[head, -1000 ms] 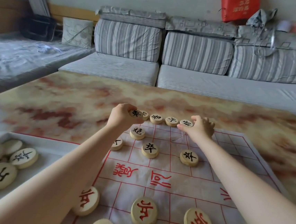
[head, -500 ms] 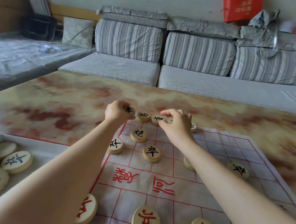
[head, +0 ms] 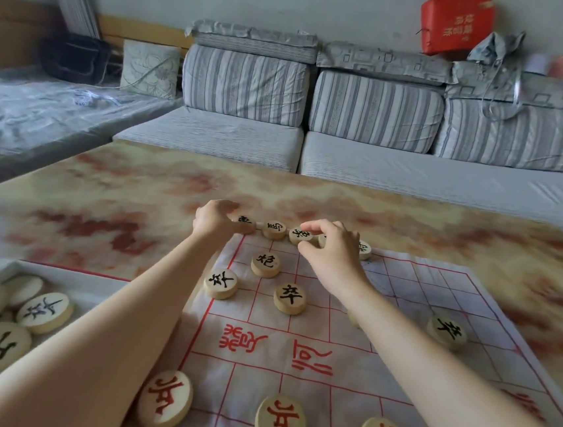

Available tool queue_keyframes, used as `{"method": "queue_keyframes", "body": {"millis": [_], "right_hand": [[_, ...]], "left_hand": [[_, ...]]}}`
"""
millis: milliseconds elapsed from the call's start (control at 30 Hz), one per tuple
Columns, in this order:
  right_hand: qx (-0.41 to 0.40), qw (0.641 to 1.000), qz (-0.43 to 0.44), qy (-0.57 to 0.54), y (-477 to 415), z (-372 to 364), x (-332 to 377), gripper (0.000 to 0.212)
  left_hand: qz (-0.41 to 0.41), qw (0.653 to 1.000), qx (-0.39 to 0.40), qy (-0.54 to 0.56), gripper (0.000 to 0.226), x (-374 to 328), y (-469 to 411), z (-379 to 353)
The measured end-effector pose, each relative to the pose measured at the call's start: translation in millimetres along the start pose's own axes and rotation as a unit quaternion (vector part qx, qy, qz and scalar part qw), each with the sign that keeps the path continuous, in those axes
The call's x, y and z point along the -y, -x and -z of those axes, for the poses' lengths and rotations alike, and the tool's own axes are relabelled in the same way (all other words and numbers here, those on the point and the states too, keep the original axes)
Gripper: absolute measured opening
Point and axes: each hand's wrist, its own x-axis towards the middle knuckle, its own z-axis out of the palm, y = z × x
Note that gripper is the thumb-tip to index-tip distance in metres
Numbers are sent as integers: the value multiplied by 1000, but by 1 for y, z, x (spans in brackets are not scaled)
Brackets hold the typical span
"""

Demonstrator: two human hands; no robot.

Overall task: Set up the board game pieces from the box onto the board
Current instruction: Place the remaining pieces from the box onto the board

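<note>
A white cloth board (head: 378, 367) with red grid lines lies on the table. Round wooden pieces with black characters line its far edge. My left hand (head: 215, 220) grips the far-left corner piece (head: 246, 223). My right hand (head: 329, 252) pinches the third piece (head: 300, 235) of that row between thumb and fingers. The second piece (head: 274, 230) sits between them. More black pieces (head: 289, 298) stand two rows nearer. Red-character pieces (head: 280, 423) line the near rows. The white box (head: 61, 276) at left holds several loose pieces (head: 44, 311).
The marbled table (head: 118, 211) extends left and far beyond the board. A grey striped sofa (head: 365, 152) stands behind the table. A plastic-covered seat (head: 35, 114) lies at far left. One black piece (head: 446, 332) sits alone on the board's right side.
My right hand has moved left along the far row, from its right end to the third piece. My left hand has stayed on the corner piece.
</note>
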Motion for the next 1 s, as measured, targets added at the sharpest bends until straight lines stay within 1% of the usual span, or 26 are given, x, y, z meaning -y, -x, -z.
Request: {"method": "queue_keyframes", "body": {"millis": [100, 167, 233, 333, 400, 433, 500, 567, 667, 767, 833, 900, 1000], "right_hand": [[20, 1000, 10, -11, 13, -5, 19, 28], [50, 998, 7, -22, 23, -9, 33, 30], [85, 996, 0, -35, 33, -13, 48, 31], [134, 990, -10, -47, 50, -20, 69, 31], [166, 985, -6, -48, 62, -23, 83, 30], [181, 982, -3, -52, 69, -24, 90, 30], [204, 977, 1, -66, 83, -29, 104, 30], [217, 973, 7, -76, 99, -35, 117, 29], [259, 962, 28, -78, 126, -49, 137, 28], [308, 947, 73, -46, 151, -68, 154, 32], [329, 940, 86, -25, 165, -83, 165, 35], [340, 936, 85, -7, 178, -99, 174, 36], [338, 938, 72, 5, 192, -119, 184, 39]], "left_hand": [[-19, 1000, -8, 14, 43, 0, 12, 22], [-12, 1000, 8, 22, 35, 1, 23, 41], [-7, 999, 44, 12, 33, 4, 38, 65], [-11, 998, 64, -20, 30, 15, 61, 103], [-7, 995, 93, -47, 30, 25, 77, 126], [-2, 991, 111, -71, 31, 28, 87, 138], [-4, 988, 121, -93, 37, 36, 105, 159], [-19, 987, 107, -123, 38, 48, 126, 178], [-12, 986, 66, -150, 28, 70, 154, 199], [-7, 986, 47, -160, 27, 84, 176, 214], [1, 988, 33, -151, 26, 93, 187, 224], [1, 989, 28, -145, 25, 104, 196, 232], [-10, 984, 16, -177, 20, 122, 206, 238]]}}
